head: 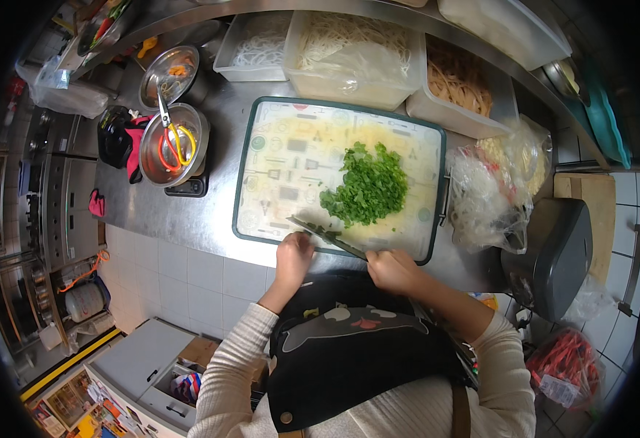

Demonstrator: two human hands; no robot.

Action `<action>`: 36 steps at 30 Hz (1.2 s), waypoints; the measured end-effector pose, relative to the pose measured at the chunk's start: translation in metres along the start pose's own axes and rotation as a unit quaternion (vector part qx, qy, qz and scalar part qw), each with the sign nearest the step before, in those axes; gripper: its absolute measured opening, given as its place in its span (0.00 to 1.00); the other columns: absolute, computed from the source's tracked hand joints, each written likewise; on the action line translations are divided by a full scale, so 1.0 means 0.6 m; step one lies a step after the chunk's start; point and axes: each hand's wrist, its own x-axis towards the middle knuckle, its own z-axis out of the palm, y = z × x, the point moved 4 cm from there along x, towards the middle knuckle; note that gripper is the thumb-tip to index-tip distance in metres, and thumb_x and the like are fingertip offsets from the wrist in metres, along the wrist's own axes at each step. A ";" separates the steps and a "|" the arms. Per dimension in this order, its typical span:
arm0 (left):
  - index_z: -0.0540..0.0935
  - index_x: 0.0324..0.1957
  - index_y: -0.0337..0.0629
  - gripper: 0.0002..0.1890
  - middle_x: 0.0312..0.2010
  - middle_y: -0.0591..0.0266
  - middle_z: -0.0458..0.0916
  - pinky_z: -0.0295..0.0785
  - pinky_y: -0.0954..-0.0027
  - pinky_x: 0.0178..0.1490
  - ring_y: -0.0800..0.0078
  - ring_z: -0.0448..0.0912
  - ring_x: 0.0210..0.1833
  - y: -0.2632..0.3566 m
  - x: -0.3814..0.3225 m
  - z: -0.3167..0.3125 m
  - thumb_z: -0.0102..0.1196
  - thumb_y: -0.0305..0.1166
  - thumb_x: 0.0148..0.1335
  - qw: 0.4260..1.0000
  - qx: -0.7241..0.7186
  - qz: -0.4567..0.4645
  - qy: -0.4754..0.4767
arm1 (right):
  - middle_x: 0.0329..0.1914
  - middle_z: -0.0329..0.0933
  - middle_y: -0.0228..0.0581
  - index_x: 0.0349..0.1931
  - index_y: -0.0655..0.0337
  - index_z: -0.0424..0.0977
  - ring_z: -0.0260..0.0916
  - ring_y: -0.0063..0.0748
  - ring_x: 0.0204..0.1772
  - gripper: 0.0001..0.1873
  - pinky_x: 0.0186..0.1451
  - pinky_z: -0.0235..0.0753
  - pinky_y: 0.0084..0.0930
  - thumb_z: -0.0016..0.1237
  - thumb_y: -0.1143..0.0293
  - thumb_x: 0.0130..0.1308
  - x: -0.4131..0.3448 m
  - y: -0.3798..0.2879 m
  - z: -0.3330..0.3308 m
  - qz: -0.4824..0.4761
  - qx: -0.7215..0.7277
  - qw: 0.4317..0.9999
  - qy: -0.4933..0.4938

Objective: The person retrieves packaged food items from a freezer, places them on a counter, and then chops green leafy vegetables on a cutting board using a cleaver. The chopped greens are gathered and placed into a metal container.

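Observation:
A patterned cutting board (pixel 276 142) with a dark green rim lies before me. Chopped leafy greens (pixel 369 186) form a heap right of its middle. My right hand (pixel 395 270) grips the handle of a kitchen knife (pixel 344 246) at the board's near edge. The blade slants up and left over the board, with bits of green clinging along it. Close to the blade's left part is my left hand (pixel 295 254), its fingers curled. Whether those fingertips touch the blade or pinch anything is hidden.
Plastic bins of noodles (pixel 353 82) line the back. At left, kitchen scissors (pixel 169 134) rest in a metal bowl (pixel 147 156) beside a digital scale (pixel 188 188). Bagged noodles (pixel 484 202) and a dark bin (pixel 550 257) stand right. A metal shelf (pixel 320 6) overhangs the back.

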 end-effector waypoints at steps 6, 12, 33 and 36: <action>0.77 0.49 0.29 0.23 0.42 0.50 0.76 0.79 0.67 0.45 0.62 0.81 0.38 0.001 0.022 0.028 0.59 0.20 0.46 0.992 -0.118 -0.049 -0.008 | 0.20 0.74 0.58 0.30 0.68 0.72 0.74 0.60 0.25 0.10 0.32 0.74 0.50 0.43 0.69 0.62 0.013 0.024 -0.015 0.015 0.083 0.994 0.072; 0.76 0.51 0.31 0.22 0.41 0.53 0.78 0.78 0.72 0.45 0.68 0.79 0.39 0.064 0.084 0.081 0.57 0.17 0.51 0.972 -0.213 -0.017 -0.098 | 0.20 0.73 0.56 0.26 0.66 0.71 0.72 0.61 0.26 0.12 0.32 0.71 0.50 0.46 0.66 0.62 -0.028 0.076 -0.098 0.077 0.068 0.983 0.151; 0.54 0.68 0.29 0.48 0.71 0.41 0.51 0.38 0.45 0.74 0.50 0.43 0.76 0.365 0.056 0.063 0.56 0.55 0.56 0.881 0.058 0.432 -0.183 | 0.23 0.63 0.31 0.28 0.55 0.68 0.66 0.29 0.28 0.07 0.30 0.68 0.26 0.49 0.71 0.47 -0.105 0.075 -0.210 -0.107 -0.334 0.870 0.345; 0.54 0.68 0.28 0.50 0.71 0.43 0.52 0.39 0.46 0.73 0.51 0.45 0.76 0.383 0.059 0.079 0.56 0.57 0.55 0.887 0.066 0.429 -0.161 | 0.24 0.66 0.34 0.29 0.59 0.70 0.68 0.35 0.29 0.07 0.31 0.70 0.30 0.49 0.73 0.47 -0.097 0.071 -0.215 -0.131 -0.307 0.878 0.343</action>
